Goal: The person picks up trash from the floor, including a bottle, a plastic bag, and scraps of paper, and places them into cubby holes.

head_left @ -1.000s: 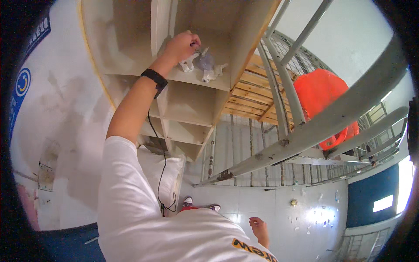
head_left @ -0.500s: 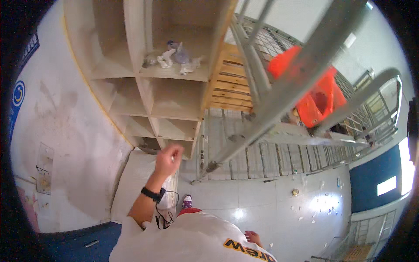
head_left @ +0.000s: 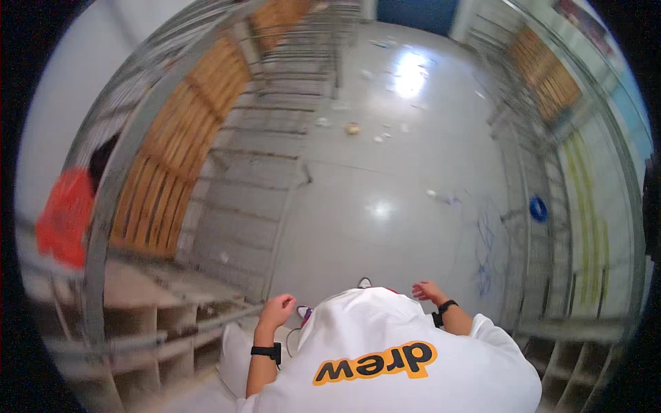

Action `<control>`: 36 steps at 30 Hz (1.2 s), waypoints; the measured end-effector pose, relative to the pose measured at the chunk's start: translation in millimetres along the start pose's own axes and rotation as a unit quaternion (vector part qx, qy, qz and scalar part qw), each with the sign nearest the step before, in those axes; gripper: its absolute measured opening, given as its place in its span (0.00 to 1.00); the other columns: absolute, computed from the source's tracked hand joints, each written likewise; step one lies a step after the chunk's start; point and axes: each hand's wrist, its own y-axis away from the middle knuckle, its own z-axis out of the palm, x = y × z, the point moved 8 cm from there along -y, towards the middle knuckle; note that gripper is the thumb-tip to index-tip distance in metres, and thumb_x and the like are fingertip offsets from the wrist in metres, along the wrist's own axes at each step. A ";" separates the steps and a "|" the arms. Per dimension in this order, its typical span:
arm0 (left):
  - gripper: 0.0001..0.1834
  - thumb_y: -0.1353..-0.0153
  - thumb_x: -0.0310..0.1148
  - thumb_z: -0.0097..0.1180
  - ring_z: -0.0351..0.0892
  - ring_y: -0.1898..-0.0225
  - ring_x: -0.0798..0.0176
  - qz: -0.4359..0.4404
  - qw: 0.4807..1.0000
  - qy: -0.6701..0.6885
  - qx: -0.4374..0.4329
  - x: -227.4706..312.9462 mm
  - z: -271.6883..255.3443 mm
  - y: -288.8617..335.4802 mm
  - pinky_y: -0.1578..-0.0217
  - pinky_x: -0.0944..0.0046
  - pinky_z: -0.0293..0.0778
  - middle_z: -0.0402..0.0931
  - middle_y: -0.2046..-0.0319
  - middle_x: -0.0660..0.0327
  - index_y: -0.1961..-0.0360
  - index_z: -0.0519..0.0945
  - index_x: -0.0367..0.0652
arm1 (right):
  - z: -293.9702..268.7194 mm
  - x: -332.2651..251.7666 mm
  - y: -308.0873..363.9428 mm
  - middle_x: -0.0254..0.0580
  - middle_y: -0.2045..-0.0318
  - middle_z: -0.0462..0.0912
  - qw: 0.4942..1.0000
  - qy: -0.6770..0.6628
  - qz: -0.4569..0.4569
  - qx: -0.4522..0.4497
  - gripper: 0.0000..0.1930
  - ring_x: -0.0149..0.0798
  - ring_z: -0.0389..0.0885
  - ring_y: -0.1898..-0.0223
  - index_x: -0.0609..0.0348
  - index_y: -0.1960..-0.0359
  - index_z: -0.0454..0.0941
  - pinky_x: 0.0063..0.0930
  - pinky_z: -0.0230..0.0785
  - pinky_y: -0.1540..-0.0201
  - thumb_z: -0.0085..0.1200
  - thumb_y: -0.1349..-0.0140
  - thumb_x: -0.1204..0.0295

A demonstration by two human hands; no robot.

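My left hand (head_left: pixel 277 310) hangs beside my body with its fingers curled in, and nothing shows in it. It is nearest to the metal rail (head_left: pixel 224 320) in front of the pale cubby shelves (head_left: pixel 131 327). On the other side my right hand (head_left: pixel 428 292) is held out over the floor, fingers loosely stretched and apart, holding nothing. Black bands circle both wrists. Neither hand touches anything that I can see.
Metal bunk frames with wooden slats (head_left: pixel 182 148) line the left, an orange-red plastic bag (head_left: pixel 63 220) on one. Scraps and a small yellowish thing (head_left: pixel 352 129) litter the grey floor (head_left: pixel 358 186). More frames stand right, by a blue round object (head_left: pixel 538 208). A blue door (head_left: pixel 416 15) is far ahead.
My view has swung right, from the cubby shelves to the aisle between the bunk frames. My left hand has come down from in front of the shelves; more of my right arm shows.
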 end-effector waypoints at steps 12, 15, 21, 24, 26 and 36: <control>0.12 0.37 0.37 0.50 0.77 0.73 0.69 -0.212 0.935 0.140 -0.246 -53.3 110.2 -174.5 0.72 0.68 0.72 0.80 0.71 0.63 0.62 0.80 0.39 | -86.8 19.5 -31.5 0.38 0.64 0.81 0.984 -0.169 0.030 0.051 0.18 0.34 0.81 0.67 0.57 0.57 0.76 0.26 0.73 0.68 0.48 0.36 0.55; 0.12 0.37 0.36 0.49 0.76 0.74 0.69 -0.222 0.935 0.131 -0.242 -52.9 115.2 -214.2 0.74 0.70 0.71 0.79 0.71 0.64 0.63 0.80 0.40 | -115.5 -25.7 -57.4 0.36 0.65 0.81 0.983 -0.172 0.020 0.066 0.17 0.33 0.81 0.67 0.55 0.61 0.76 0.25 0.72 0.68 0.47 0.36 0.54; 0.11 0.40 0.37 0.50 0.76 0.77 0.68 -0.214 0.925 0.127 -0.288 4.5 130.9 -328.1 0.77 0.68 0.71 0.78 0.74 0.64 0.66 0.81 0.43 | -190.8 -107.0 -89.4 0.35 0.73 0.80 0.970 -0.223 -0.011 0.101 0.12 0.32 0.79 0.73 0.54 0.70 0.76 0.27 0.74 0.67 0.49 0.37 0.60; 0.11 0.40 0.37 0.49 0.76 0.78 0.67 -0.196 0.943 0.085 -0.255 40.6 117.5 -405.9 0.78 0.66 0.71 0.79 0.76 0.63 0.69 0.81 0.42 | -204.5 -136.2 -87.0 0.32 0.83 0.73 0.952 -0.272 0.044 0.131 0.16 0.31 0.74 0.81 0.51 0.80 0.69 0.26 0.72 0.75 0.51 0.37 0.59; 0.13 0.40 0.38 0.49 0.78 0.77 0.63 -0.140 0.961 -0.006 -0.238 78.8 102.8 -470.3 0.77 0.62 0.72 0.80 0.75 0.58 0.69 0.81 0.41 | -212.3 -146.2 -91.7 0.30 0.86 0.70 0.946 -0.281 0.079 0.143 0.17 0.30 0.71 0.84 0.50 0.82 0.68 0.25 0.66 0.80 0.52 0.37 0.58; 0.19 0.42 0.44 0.47 0.76 0.64 0.39 0.050 0.998 -0.001 -0.029 391.4 87.9 -774.2 0.64 0.48 0.71 0.76 0.67 0.41 0.66 0.78 0.37 | -287.0 -300.1 -187.3 0.23 0.90 0.56 0.940 -0.310 0.066 0.129 0.22 0.26 0.53 0.90 0.41 0.87 0.58 0.25 0.44 0.87 0.51 0.37 0.57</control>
